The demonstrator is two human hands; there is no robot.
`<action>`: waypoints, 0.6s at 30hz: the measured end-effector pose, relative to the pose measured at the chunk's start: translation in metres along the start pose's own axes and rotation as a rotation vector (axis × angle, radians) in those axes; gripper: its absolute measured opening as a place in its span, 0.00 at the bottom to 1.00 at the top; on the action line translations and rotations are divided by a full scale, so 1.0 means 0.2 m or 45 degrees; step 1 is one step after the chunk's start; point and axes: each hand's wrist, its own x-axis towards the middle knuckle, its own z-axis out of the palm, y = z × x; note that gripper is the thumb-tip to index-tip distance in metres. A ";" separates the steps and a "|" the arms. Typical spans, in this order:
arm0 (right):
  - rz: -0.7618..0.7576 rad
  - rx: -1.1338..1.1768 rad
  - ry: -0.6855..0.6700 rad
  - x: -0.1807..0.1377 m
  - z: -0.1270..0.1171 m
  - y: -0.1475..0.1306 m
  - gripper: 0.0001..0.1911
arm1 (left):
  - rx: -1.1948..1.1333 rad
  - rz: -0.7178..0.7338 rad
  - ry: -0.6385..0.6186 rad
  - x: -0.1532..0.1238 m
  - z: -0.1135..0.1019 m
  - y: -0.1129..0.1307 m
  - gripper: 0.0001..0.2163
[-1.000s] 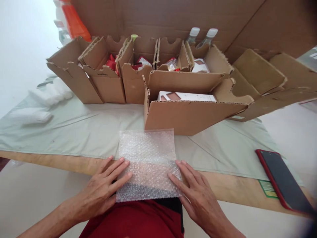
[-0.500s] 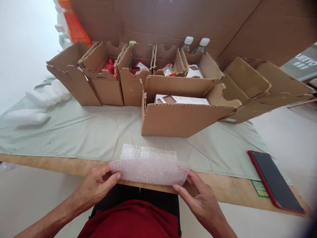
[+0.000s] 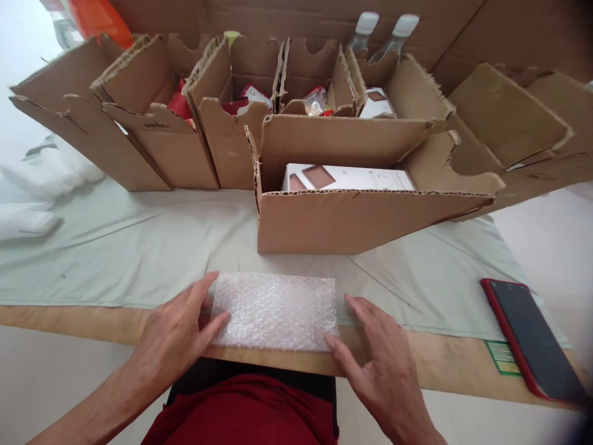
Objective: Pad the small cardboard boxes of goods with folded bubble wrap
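A sheet of clear bubble wrap (image 3: 275,312) lies flat near the front edge of the table, partly over the cloth and the bare wood. At its left edge, my left hand (image 3: 178,318) is open, with the thumb on the sheet's edge and the index fingertip by the far left corner. My right hand (image 3: 380,346) is open too; its thumb touches the near right corner while the other fingers stand apart beyond the right edge. Behind the sheet is a cardboard bin (image 3: 370,216) with a white box (image 3: 352,178) inside.
Several cardboard bins (image 3: 171,151) line the back, holding red packets and boxes. Two white-capped bottles (image 3: 398,34) stand behind them. At the right lies a red-cased phone (image 3: 530,340) over a green card (image 3: 503,357). White foam rolls (image 3: 28,219) lie at the far left.
The bubble wrap's near part, curled up between both hands before, now lies flat. My fingers have spread and loosened from its sides. The view has moved closer to the bins.
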 end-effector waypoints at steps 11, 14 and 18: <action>-0.425 0.124 -0.200 0.01 0.02 0.04 0.19 | -0.089 0.460 -0.145 -0.09 0.02 -0.01 0.19; -0.343 0.367 -0.097 0.05 -0.02 0.01 0.15 | -0.130 0.465 -0.088 -0.07 0.04 0.00 0.18; 0.085 0.722 -0.140 0.09 -0.12 -0.06 0.11 | -0.457 0.341 -0.020 -0.06 -0.05 -0.02 0.17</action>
